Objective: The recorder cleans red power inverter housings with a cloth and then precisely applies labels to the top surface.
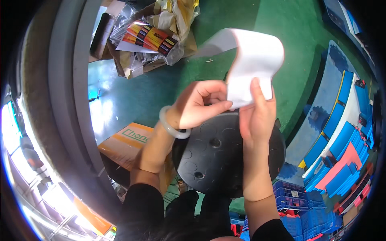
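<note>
A long white paper strip (pixel 257 52) with a thin orange edge curls up and away above my hands. My left hand (pixel 203 102), with a pale bangle on the wrist, pinches the strip's near left corner between thumb and fingers. On the right side, my right hand (pixel 259 114) grips the same end, thumb lying on top and fingers underneath. The strip's far end bends off to the left and blurs. Below both hands is a round black stool seat (pixel 213 152) with holes and ring marks in it.
An open carton (pixel 138 68) of crumpled plastic, paper and printed orange-black cards stands at far left. A closed cardboard box (pixel 126 140) sits beside my left forearm. Blue crates (pixel 291 197) and stacked blue and pink pieces (pixel 341 164) line the right. A grey curved post (pixel 70 100) rises on the left.
</note>
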